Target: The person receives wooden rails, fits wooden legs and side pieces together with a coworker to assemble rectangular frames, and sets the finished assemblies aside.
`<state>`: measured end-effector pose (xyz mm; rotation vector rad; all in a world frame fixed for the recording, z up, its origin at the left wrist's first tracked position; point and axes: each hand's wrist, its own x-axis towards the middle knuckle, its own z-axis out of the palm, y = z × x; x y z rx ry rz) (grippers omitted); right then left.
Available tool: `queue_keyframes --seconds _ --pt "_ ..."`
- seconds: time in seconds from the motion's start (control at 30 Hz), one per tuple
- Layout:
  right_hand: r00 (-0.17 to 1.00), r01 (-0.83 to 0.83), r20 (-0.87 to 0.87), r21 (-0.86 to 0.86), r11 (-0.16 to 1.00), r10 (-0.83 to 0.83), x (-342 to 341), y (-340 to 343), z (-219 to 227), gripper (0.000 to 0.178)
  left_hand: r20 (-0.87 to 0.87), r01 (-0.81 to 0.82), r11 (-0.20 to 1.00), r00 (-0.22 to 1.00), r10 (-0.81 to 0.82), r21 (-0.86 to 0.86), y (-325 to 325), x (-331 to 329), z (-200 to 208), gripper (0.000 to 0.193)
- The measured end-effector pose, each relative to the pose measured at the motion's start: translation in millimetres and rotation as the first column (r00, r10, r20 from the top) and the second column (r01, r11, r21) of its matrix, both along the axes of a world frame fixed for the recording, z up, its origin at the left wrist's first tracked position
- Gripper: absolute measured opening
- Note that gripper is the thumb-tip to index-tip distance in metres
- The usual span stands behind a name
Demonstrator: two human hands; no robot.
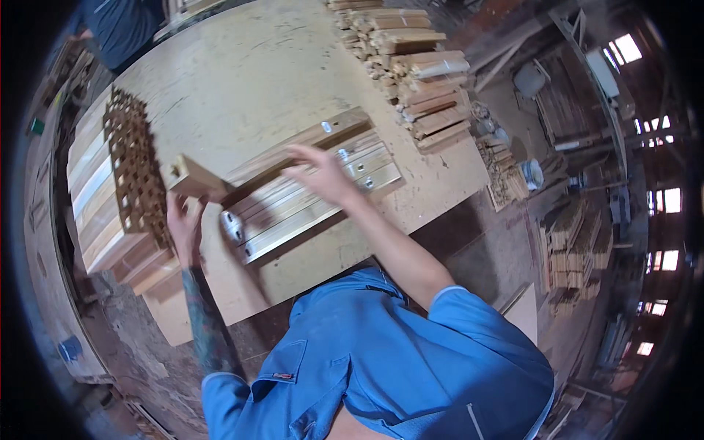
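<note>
My left hand [186, 231] grips a pale wooden block [196, 178] by its lower side, thumb and fingers closed on it. The block is tilted up, and its end face shows a dark recess. It stands between a stack of slotted wooden pieces [136, 172] and a wooden frame [352, 126] on the table. Several long pale strips [293, 213] lie side by side along the frame, with shiny metal fittings [233, 226] at their ends. Over the strips hovers my right hand [323, 174], fingers spread and slightly blurred; whether they touch the wood I cannot tell.
The worn tabletop [242, 66] runs away from me. Bundles of wooden sticks [433, 88] line its right edge. Beyond are a white bucket [532, 174] and stacked boards [572, 246] on the floor. Another person [121, 33] in dark clothing is at the far left.
</note>
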<state>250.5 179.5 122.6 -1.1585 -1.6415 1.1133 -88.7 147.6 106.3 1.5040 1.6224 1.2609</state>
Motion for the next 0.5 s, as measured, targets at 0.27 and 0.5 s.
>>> queue_keyframes --seconds 0.27,0.5 --pt "0.557 0.748 0.031 -0.453 0.485 -0.830 311.0 -37.7 -37.6 0.035 -0.203 0.064 0.993 0.978 -0.042 0.103 -39.5 242.1 22.5 0.033" --pt "0.583 0.710 0.090 -0.541 0.452 -0.807 345.0 24.0 -73.3 0.057 -0.103 0.546 0.837 0.831 -0.547 -0.037 10.8 429.0 61.2 0.025"
